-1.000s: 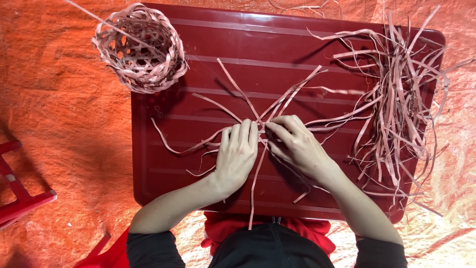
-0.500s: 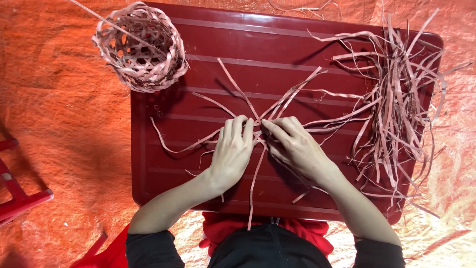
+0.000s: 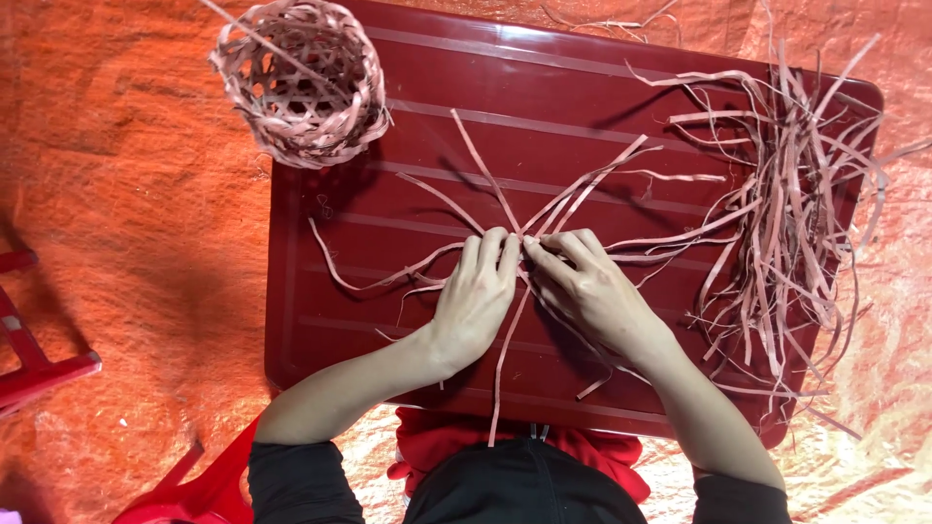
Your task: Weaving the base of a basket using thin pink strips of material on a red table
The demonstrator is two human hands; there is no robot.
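Several thin pale strips [image 3: 573,189] cross each other in a star shape at the middle of a dark red plastic table [image 3: 408,320]. My left hand [image 3: 476,296] lies flat over the crossing from the left, fingertips pressing the strips down. My right hand [image 3: 587,286] meets it from the right, its fingertips pinching strips at the same crossing point. Loose strip ends fan out toward the far side, the left and toward me.
A small open-weave basket [image 3: 301,82] of the same strips stands on the table's far left corner. A big loose heap of strips [image 3: 791,213] covers the right end. Orange sheeting [image 3: 126,223] lies under the table; a red stool edge [image 3: 39,369] shows at left.
Both hands stay at the crossing with only small finger shifts. The strips lie almost as before.
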